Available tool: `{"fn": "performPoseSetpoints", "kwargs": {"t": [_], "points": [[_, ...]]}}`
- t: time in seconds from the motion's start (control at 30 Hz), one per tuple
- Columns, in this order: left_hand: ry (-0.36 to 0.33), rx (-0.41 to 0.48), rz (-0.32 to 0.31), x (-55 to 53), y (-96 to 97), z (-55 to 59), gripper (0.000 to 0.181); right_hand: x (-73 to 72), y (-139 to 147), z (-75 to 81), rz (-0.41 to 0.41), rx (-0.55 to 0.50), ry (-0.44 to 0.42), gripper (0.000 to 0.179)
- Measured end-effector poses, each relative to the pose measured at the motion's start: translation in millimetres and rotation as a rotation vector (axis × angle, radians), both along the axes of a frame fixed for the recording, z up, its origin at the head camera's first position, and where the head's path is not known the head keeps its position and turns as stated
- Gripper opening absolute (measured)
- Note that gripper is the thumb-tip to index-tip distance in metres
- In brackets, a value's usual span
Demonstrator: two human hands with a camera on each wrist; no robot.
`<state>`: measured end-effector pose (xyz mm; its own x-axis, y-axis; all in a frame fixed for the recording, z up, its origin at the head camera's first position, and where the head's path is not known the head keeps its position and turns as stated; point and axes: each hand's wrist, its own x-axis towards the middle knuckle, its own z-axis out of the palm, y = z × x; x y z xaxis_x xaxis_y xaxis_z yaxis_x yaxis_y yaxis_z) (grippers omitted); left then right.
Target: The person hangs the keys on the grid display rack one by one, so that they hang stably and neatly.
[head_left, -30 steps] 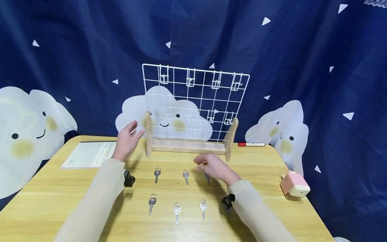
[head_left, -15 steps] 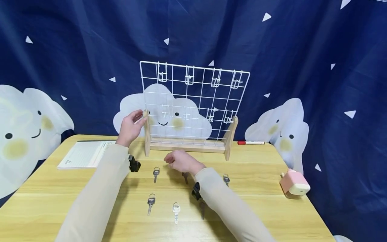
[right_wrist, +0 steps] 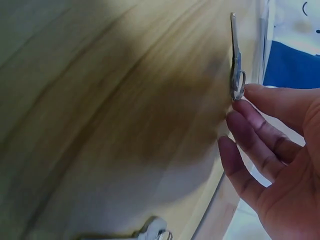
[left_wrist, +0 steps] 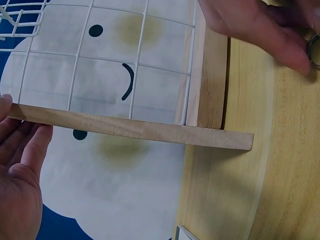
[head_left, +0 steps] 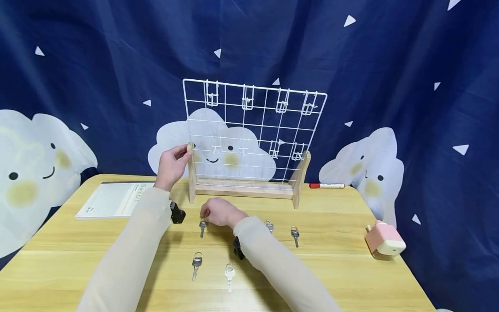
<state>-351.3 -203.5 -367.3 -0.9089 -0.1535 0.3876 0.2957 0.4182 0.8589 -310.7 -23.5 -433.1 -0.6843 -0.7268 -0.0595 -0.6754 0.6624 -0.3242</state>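
Observation:
At the left of a white wire grid rack on a wooden base [head_left: 243, 191], my left hand [head_left: 170, 168] grips the top of the wooden side post [left_wrist: 135, 129] between thumb and fingers. My right hand [head_left: 222, 212] is low over the table in front of the rack. Its thumb and index fingertip pinch the ring of a silver key [right_wrist: 236, 70], whose blade [head_left: 202, 233] points toward me in the head view. Other keys lie nearby, among them a dark-headed key [head_left: 196, 263] and a silver key [head_left: 229, 274]. My right forearm hides part of the key rows.
Several white hooks [head_left: 282, 106] hang on the grid in two rows. A notepad [head_left: 111, 201] lies at the back left, a red-capped marker [head_left: 326, 186] at the back right. A pink and white box-shaped object [head_left: 385, 239] stands near the table's right edge.
My left hand has moved in from beside the rack to take hold of its left post. My right hand has travelled left across the back row of keys to the leftmost one and taken its ring.

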Motion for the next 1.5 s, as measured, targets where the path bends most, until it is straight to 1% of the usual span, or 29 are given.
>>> {"fn": "performPoseSetpoints", "kwargs": {"t": [0.2,0.37,0.5,0.6,0.77,0.93,1.17,1.3,1.5], "points": [[-0.034,0.025,0.005,1.4,1.0,1.2,0.04,1.4,-6,-1.6,-0.046,0.048,0.003,0.013],[-0.044,0.047,0.0,4.2,2.0,2.5,0.04,3.5,-6,-0.8,-0.043,0.097,0.024,0.017],[-0.036,0.04,0.001,5.2,1.3,3.1,0.04,4.4,-3,2.7,-0.021,0.048,0.027,0.012],[-0.032,0.03,0.001,5.4,2.0,2.8,0.04,6.5,4,9.1,-0.01,-0.035,0.018,0.011],[-0.036,0.034,-0.002,5.1,1.6,2.1,0.04,11.7,15,28.6,0.008,-0.166,0.016,0.011],[-0.034,0.032,0.003,4.8,0.8,1.3,0.041,17.9,22,52.7,0.015,-0.255,0.059,0.01],[-0.026,0.016,0.014,6.0,0.7,1.7,0.039,25.4,30,85.6,0.003,-0.328,0.172,0.009],[-0.017,0.013,0.019,4.9,2.0,2.3,0.038,29.4,33,101.4,0.011,-0.364,0.208,0.009],[-0.016,-0.01,0.028,5.1,3.1,2.6,0.039,31.9,36,119.7,0.034,-0.412,0.224,0.011]]}}
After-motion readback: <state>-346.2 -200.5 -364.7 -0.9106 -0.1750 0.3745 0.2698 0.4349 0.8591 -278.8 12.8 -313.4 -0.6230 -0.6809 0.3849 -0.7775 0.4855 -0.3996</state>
